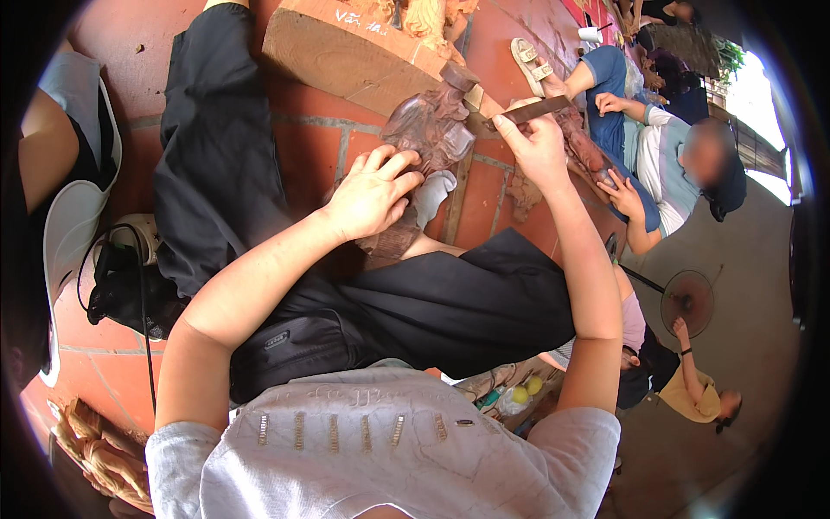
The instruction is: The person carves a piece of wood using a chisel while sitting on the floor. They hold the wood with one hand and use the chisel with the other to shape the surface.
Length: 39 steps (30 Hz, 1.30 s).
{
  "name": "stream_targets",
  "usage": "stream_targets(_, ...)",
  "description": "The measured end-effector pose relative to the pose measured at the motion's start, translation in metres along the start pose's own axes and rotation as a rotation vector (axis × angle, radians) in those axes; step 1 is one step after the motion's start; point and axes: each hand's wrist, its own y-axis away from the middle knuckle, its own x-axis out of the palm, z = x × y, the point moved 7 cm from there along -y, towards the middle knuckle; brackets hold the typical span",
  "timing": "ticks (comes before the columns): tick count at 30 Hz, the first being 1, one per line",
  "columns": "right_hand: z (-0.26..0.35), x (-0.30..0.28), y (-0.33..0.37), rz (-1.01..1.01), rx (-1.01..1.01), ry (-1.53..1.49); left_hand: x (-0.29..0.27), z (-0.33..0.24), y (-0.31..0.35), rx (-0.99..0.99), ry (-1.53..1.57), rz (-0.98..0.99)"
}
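A dark reddish-brown carved wooden figure (434, 130) leans over my lap, with a round knob-like end at its top. My left hand (376, 192) is closed on its lower part, fingers bent over the carving. My right hand (538, 147) pinches a flat, dark brown strip (546, 108) between thumb and fingers, just right of the figure's upper end. Whether the strip is a file or folded sandpaper I cannot tell. A pale cloth (435, 192) lies under the figure, beside my left hand.
A large wooden block (346, 60) bearing a light carving stands ahead on red floor tiles (112, 52). A co-worker (666, 164) sits at the right, hands on another dark carving (584, 147). A white chair (78, 208), black cable and carved wood (99, 458) are at the left.
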Motion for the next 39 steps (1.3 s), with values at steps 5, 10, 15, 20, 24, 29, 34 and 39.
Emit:
stream_targets(5,0.029,0.033,0.013,0.202,-0.025,0.005,0.002,0.002,0.002,0.014,-0.033,-0.019)
stream_targets(10,0.002,0.001,0.000,0.047,0.034,-0.039,0.001,0.002,0.000,0.009,-0.014,-0.017)
stream_targets(15,0.021,0.027,0.011,0.125,-0.043,-0.112,0.003,0.004,0.001,0.001,-0.017,-0.014)
stream_targets(20,-0.016,-0.015,-0.002,-0.076,0.151,-0.410,0.002,0.003,0.000,0.003,-0.019,-0.018)
stream_targets(24,-0.001,0.010,0.002,0.040,0.143,-0.537,0.004,0.003,0.000,0.015,-0.040,-0.025)
stream_targets(29,0.007,0.020,0.003,0.141,0.038,-0.029,0.002,0.001,0.000,0.005,-0.021,-0.026)
stream_targets(34,0.022,0.034,0.004,0.072,-0.015,-0.053,0.003,0.002,0.001,0.007,-0.024,-0.025)
stream_targets(39,0.034,0.040,-0.006,0.196,-0.012,0.083,0.002,0.003,0.000,0.000,-0.017,-0.021)
